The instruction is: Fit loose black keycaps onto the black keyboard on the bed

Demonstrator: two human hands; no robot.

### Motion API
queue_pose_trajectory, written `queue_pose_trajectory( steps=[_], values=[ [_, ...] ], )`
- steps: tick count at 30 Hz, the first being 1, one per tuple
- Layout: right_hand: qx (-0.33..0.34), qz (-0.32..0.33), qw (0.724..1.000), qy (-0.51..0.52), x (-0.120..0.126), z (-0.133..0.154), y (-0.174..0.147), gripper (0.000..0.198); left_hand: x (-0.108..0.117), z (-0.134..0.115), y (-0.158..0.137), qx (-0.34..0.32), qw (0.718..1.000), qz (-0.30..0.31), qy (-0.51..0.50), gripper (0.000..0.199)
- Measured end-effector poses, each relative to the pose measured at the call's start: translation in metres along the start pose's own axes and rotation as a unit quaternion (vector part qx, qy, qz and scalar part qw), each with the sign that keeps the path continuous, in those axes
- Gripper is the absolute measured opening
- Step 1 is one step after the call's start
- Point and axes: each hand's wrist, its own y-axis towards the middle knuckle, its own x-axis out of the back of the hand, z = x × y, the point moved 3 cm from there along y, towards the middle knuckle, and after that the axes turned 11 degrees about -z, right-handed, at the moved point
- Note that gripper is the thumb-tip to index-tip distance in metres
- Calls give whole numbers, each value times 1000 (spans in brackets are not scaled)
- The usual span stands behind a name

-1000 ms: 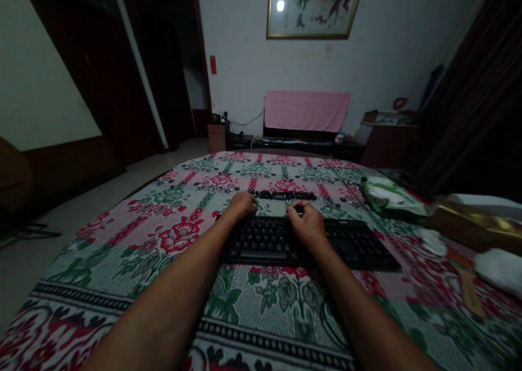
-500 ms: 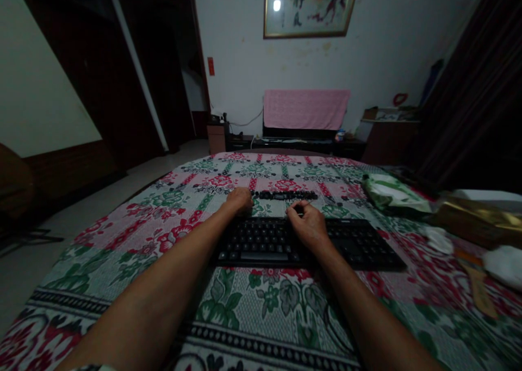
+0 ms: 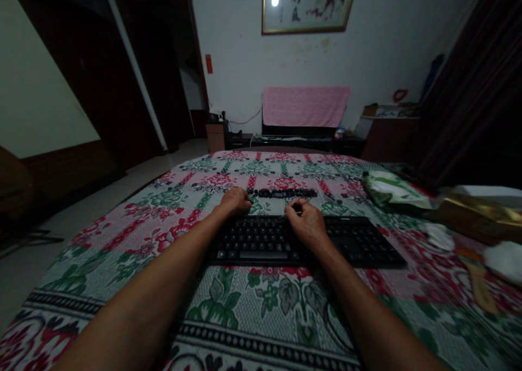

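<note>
Black rectangular keyboard [image 3: 255, 239] under the bare right hand [image 3: 308, 224], its far left edge by the bare left hand [image 3: 235, 201].
Left grip hidden, cannot tell; right curled narrowly, contents unclear. Small black pieces [image 3: 285, 193] lie beyond.

Dim interior: we note a white glare spot on the framed picture [image 3: 312, 9], near-black shadow in the doorway [image 3: 165, 61] and along the curtain [image 3: 465, 88], wide-angle stretching toward the edges, and blurred detail in the brush [image 3: 481, 286].
</note>
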Motion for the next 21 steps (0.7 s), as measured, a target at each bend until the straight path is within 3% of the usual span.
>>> queue_pose_trajectory(
  steps=[21],
  values=[
    [3,-4,1000,10,0,1,-2,22,-19,-13,27,37,999,-38,3,31]
  ],
)
